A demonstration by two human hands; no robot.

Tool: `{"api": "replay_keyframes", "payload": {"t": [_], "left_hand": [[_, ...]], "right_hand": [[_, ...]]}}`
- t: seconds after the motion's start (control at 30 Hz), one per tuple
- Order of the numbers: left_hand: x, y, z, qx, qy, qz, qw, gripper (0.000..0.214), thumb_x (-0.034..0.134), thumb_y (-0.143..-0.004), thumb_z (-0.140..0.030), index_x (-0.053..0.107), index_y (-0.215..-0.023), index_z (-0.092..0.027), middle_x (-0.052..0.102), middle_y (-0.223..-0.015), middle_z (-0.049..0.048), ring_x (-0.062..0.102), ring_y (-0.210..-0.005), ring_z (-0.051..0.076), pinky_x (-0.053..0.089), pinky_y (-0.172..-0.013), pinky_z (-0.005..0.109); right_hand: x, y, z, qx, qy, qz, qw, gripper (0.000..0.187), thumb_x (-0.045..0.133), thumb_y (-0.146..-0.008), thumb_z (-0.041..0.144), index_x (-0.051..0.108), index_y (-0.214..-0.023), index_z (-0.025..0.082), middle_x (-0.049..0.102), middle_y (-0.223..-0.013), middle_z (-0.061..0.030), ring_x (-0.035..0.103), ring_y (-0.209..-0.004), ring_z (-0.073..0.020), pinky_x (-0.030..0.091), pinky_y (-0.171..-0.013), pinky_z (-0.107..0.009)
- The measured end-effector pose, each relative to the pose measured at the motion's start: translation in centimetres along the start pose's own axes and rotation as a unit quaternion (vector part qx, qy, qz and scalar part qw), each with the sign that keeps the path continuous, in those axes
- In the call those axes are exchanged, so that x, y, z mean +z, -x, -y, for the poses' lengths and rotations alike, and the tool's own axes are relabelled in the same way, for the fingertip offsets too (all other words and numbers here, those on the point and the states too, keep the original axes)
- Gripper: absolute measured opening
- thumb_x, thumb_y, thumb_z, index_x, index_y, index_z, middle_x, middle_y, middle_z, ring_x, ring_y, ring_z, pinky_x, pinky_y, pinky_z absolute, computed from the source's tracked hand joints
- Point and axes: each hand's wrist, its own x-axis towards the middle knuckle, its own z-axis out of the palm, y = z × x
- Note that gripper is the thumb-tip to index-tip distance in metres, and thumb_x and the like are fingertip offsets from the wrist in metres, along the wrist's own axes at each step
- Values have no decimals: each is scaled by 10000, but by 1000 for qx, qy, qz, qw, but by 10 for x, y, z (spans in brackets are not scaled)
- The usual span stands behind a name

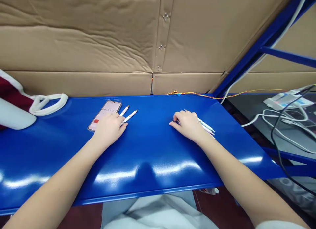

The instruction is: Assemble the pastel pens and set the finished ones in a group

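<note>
The blue steel bench [148,150] carries a smartphone [104,115] with two white pens [128,116] beside it. More white pens [206,126] lie to the right; a cloth bag [14,104] lies at far left.

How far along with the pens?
Hard to call. Seemingly done: two pens lie apart beside the phone, which shows a timer. In hand: the left hand rests against the lower of those two, and the right hand sits on a bunch of pens, neither visibly lifting anything. Left: that bunch, lying together on the blue shelf.
</note>
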Motion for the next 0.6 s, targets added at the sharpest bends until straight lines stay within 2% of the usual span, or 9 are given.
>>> {"api": "replay_keyframes", "payload": {"t": [0.13, 0.4, 0.5, 0.6], "left_hand": [[-1, -1, -1, -1, 16, 14, 1000, 294, 447, -877, -333, 678, -844, -155, 674, -781, 125, 614, -769, 297, 456, -676, 399], [-2, 0, -2, -22, 52, 20, 998, 236, 463, -845, -303, 659, -829, -172, 669, -753, 87, 613, -737, 259, 449, -634, 349], [-5, 0, -7, -11, 72, 30, 997, 223, 461, -838, -285, 652, -839, -169, 662, -784, 76, 600, -756, 244, 457, -674, 350], [-10, 1, -18, 39, 98, 23, 994, 206, 457, -851, -262, 640, -866, -169, 652, -822, 61, 585, -781, 220, 452, -730, 343]], "right_hand": [[0, -3, -7, 32, 22, 3, 999, 211, 575, -853, 400, 548, -834, 191, 635, -853, -78, 551, -806, -253, 254, -616, -296], [-7, -5, -19, 11, 11, 3, 1000, 106, 562, -859, 282, 572, -849, 177, 636, -869, -79, 540, -814, -236, 252, -635, -293], [-9, -3, -10, -8, -35, -20, 999, 132, 549, -865, 304, 594, -844, 182, 632, -831, -59, 537, -806, -224, 280, -673, -299], [-12, 2, 11, -60, -95, -31, 993, 183, 494, -902, 318, 619, -910, 184, 634, -849, -54, 539, -817, -210, 309, -733, -312]]}}
